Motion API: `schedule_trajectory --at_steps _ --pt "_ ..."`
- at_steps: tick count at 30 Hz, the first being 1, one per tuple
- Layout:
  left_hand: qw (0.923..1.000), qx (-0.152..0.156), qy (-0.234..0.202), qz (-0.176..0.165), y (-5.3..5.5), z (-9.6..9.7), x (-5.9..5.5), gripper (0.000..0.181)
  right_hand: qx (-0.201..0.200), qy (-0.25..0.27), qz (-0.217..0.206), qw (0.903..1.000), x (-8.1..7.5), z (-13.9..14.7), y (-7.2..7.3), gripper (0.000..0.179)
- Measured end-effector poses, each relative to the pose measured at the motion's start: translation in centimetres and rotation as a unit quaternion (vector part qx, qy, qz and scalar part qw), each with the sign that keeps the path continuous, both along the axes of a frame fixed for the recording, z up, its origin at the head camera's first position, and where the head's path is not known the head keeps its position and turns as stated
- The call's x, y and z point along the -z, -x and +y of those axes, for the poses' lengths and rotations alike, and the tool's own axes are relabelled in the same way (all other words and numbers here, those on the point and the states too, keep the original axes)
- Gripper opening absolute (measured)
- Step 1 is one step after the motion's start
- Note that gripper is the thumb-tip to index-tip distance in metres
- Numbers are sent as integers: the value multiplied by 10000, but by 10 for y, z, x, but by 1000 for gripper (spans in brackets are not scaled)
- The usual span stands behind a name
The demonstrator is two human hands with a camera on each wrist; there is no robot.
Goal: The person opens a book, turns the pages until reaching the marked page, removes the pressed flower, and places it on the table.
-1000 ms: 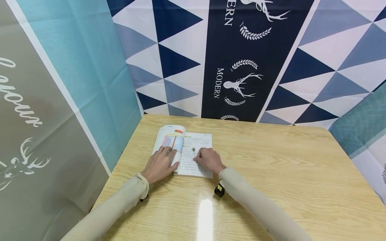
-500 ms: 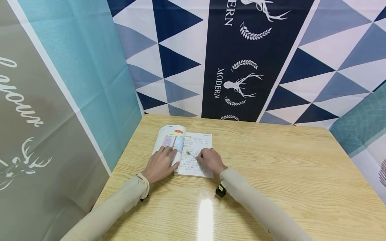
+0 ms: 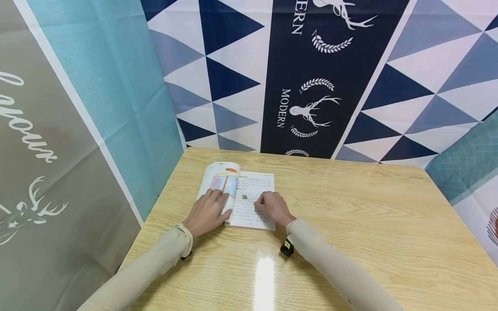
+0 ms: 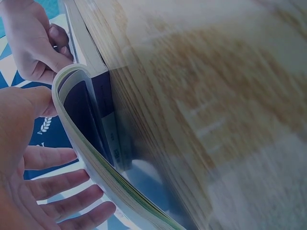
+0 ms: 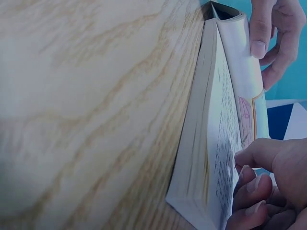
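An open book (image 3: pixel 253 218) lies on the table, its left-hand pages curling up and showing a coloured picture. My left hand (image 3: pixel 209 211) rests on that raised side with fingers spread, thumb toward the spine; the left wrist view shows the book's bent cover (image 4: pixel 91 148) below those fingers. Over the printed right page is my right hand (image 3: pixel 272 207), fingers curled. Thumb and index finger meet in the right wrist view, pinching a thin stem. The stem's small green-brown flower head (image 3: pixel 244 196) lies close over the text, left of the fingertips.
The wooden table (image 3: pixel 350 207) extends to the right, with a bright reflection at its front. Patterned cloth (image 3: pixel 303 65) hangs behind it and a blue and grey one (image 3: pixel 132 103) at the left. A small black wrist device (image 3: pixel 287 248) hangs below the right cuff.
The flower head has swung from pointing up the page to pointing left, and the right hand has shifted slightly right. The left hand and the book have stayed in place.
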State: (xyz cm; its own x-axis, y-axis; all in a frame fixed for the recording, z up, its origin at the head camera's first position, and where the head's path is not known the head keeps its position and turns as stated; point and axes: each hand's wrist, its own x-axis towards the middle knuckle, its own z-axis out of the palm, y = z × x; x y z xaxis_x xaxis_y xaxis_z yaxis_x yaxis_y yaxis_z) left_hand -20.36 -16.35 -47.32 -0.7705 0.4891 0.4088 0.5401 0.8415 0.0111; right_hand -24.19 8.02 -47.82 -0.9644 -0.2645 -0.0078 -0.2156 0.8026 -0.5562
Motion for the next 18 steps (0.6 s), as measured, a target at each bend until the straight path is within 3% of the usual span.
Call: schedule_trajectory --at_steps 18 --pt "9999 51 -41 76 0 0 0 48 168 53 33 9998 -7 14 -5 12"
